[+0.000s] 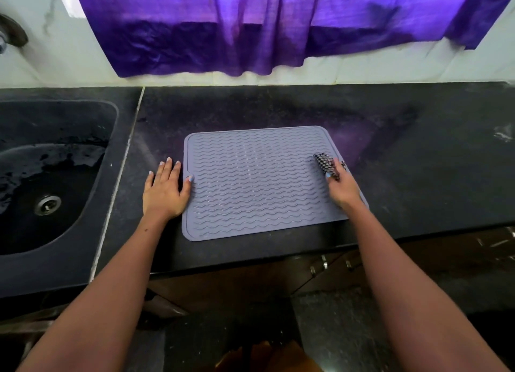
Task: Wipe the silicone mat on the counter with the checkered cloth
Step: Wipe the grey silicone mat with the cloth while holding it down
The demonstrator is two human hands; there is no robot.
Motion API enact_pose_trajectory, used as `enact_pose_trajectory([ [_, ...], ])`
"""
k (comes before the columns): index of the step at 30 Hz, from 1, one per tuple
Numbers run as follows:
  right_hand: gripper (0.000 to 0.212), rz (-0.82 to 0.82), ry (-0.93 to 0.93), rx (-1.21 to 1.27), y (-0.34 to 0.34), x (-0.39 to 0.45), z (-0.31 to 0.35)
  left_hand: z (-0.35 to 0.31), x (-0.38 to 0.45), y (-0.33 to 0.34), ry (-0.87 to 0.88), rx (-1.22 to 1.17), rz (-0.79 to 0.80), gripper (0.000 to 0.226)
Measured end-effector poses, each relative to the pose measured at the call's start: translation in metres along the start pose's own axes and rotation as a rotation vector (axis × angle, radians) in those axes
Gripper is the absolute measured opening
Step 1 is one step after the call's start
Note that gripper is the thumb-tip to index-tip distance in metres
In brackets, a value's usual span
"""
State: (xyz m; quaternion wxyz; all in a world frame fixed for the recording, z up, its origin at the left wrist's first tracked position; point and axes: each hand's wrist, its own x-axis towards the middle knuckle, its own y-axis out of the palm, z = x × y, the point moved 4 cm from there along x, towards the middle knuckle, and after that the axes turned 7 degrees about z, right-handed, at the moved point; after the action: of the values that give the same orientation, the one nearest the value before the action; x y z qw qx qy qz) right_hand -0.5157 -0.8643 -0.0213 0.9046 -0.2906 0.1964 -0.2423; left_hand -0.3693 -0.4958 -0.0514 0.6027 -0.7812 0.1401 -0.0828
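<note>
Wiping step: your right hand (pixel 341 186) grips bunched black-and-white checkered cloth (pixel 324 162) at right edge of grey wavy-ribbed silicone mat (pixel 250 182). Left hand (pixel 165 189) flat, fingers straight, thumb on mat's left edge. Next: drag cloth leftward across ribs; keep mat pinned.

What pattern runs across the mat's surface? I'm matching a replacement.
Raised wavy ridges on a grey-lilac silicone mat, with a plain rim; seen in the head view.

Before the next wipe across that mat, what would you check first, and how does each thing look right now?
1. Cloth gripped in right hand: ok.
2. Cloth touching the mat: ok, at its right side.
3. Left hand steadying the mat: ok, flat on the counter with the thumb on the mat's left edge.
4. Mat lying flat: ok, no curled corners seen.
5. Wiping path free of things: ok.
6. Cloth damp or dry: cannot tell.
</note>
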Motion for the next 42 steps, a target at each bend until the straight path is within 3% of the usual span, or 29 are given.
enact_pose_trajectory([
  [3, 0.048, -0.156, 0.101, 0.312, -0.019, -0.001, 0.009, 0.0, -0.001, -0.003, 0.0, -0.019, 0.005, 0.062],
  [5, 0.052, -0.352, 0.103, 0.137, -0.029, -0.012, 0.015, -0.001, -0.001, -0.003, -0.008, -0.021, 0.016, 0.062],
  [7, 0.059, -0.44, 0.016, -0.127, -0.023, -0.033, 0.02, -0.001, -0.002, -0.004, -0.009, -0.024, 0.017, 0.062],
  [13, 0.071, -0.148, 0.042, -0.507, 0.015, -0.045, -0.004, 0.0, 0.0, 0.0, -0.001, -0.027, 0.01, 0.062],
  [17, 0.064, -0.14, 0.004, -0.423, 0.002, -0.041, -0.007, -0.001, 0.0, -0.001, -0.004, -0.012, 0.017, 0.062],
  [19, 0.057, -0.153, 0.08, -0.257, -0.007, -0.041, -0.005, -0.003, -0.001, -0.001, -0.01, 0.001, 0.027, 0.062],
  [23, 0.051, -0.315, 0.281, 0.198, -0.009, -0.041, 0.021, -0.006, -0.003, -0.003, -0.015, 0.006, 0.028, 0.061],
  [25, 0.056, -0.38, 0.215, 0.209, 0.01, -0.05, 0.049, -0.006, -0.003, -0.004, -0.013, 0.003, 0.025, 0.06],
  [27, 0.062, -0.328, 0.026, 0.118, 0.044, -0.059, 0.074, -0.005, -0.003, -0.004, -0.013, 0.005, 0.026, 0.06],
  [29, 0.067, -0.171, -0.138, -0.054, 0.082, -0.062, 0.085, -0.005, -0.003, -0.003, -0.015, 0.005, 0.029, 0.06],
  [32, 0.073, 0.035, -0.279, -0.509, 0.124, -0.064, 0.078, -0.005, -0.002, -0.003, -0.015, 0.011, 0.029, 0.06],
  [34, 0.076, 0.081, -0.293, -0.619, 0.13, -0.06, 0.076, -0.004, -0.001, -0.002, -0.024, 0.016, 0.028, 0.06],
  [39, 0.071, 0.222, -0.23, -0.564, 0.124, -0.05, 0.082, -0.006, -0.001, -0.003, -0.026, 0.005, 0.01, 0.06],
  [41, 0.063, 0.238, -0.177, -0.333, 0.119, -0.044, 0.084, -0.006, -0.002, -0.003, -0.024, 0.007, 0.011, 0.06],
  [42, 0.058, 0.224, -0.103, -0.102, 0.115, -0.042, 0.086, -0.006, -0.002, -0.003, -0.022, 0.005, 0.011, 0.06],
])
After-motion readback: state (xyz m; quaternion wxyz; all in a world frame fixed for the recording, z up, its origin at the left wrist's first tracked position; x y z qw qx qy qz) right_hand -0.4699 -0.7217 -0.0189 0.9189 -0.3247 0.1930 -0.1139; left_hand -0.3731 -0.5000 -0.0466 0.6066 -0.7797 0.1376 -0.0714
